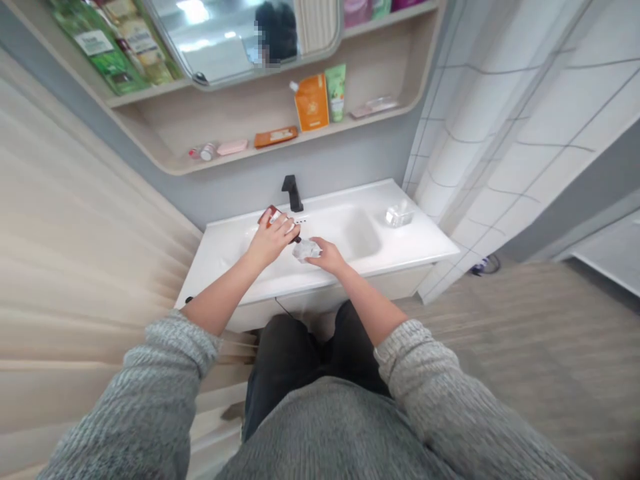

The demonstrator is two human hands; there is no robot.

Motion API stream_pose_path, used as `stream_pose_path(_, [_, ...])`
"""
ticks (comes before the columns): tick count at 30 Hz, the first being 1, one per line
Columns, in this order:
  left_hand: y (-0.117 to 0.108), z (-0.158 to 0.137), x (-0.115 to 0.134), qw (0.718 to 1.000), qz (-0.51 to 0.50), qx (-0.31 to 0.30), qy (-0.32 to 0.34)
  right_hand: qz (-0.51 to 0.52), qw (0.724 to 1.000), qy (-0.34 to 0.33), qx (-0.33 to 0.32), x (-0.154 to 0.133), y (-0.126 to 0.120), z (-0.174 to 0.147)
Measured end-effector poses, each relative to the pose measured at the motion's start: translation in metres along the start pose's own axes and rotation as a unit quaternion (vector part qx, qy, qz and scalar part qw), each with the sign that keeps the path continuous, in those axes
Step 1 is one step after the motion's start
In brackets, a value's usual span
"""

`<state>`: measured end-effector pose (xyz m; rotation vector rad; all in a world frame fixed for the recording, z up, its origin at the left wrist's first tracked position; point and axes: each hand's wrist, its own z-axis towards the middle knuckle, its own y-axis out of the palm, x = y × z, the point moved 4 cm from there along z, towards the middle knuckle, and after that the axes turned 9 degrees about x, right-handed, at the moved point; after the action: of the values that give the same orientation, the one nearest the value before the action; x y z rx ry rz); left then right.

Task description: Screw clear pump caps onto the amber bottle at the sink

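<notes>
My left hand (271, 241) is wrapped round a brown-red bottle (267, 214), tipped so its dark neck slants down to the right. Just below that neck, my right hand (326, 255) grips a small clear cup (306, 249) by its right side. Bottle neck and cup rim are very close; whether they touch, I cannot tell. Both are held above the white sink (370, 230). Any liquid passing between them is too small to make out. The bottle's middle is hidden by my left fingers.
Behind the basin stands a black faucet (293, 193). A clear container (399, 215) sits on the right of the counter. Above, a wall shelf (240, 158) carries an orange pouch (313, 103), a green tube (337, 92) and small items. A beige curtain (75, 253) hangs at left.
</notes>
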<state>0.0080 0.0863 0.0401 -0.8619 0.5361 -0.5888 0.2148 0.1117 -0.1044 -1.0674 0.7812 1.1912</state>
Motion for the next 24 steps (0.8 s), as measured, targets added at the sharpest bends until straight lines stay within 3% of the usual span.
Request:
stream_pose_path(5, [0.006,-0.024,-0.005,0.994,0.023,0.023,-0.109,0.005,1.000,0.004,-0.012,-0.001,0.001,-0.001])
stream_pose_path(9, [0.021,-0.054,-0.017,0.968,-0.027,0.083,-0.235,0.001,1.000,0.012,-0.024,0.002,0.001,-0.001])
stream_pose_path(11, [0.031,-0.071,-0.025,0.936,-0.081,0.143,-0.312,-0.013,0.999,0.007,-0.028,0.004,0.001,0.000])
stream_pose_path(14, [0.045,-0.102,-0.038,0.858,-0.168,0.228,-0.429,-0.025,0.999,0.007,-0.030,0.009,0.001,0.001])
stream_pose_path(16, [0.047,-0.123,-0.047,0.813,-0.220,0.275,-0.464,-0.020,0.999,0.015,-0.032,0.012,0.000,0.000])
stream_pose_path(20, [0.012,-0.167,-0.075,0.754,-0.242,0.353,-0.499,-0.014,0.999,0.023,-0.039,0.011,-0.002,-0.001])
stream_pose_path(24, [-0.047,-0.216,-0.116,0.710,-0.144,0.355,-0.591,-0.011,0.999,0.019,-0.048,0.010,-0.005,-0.001])
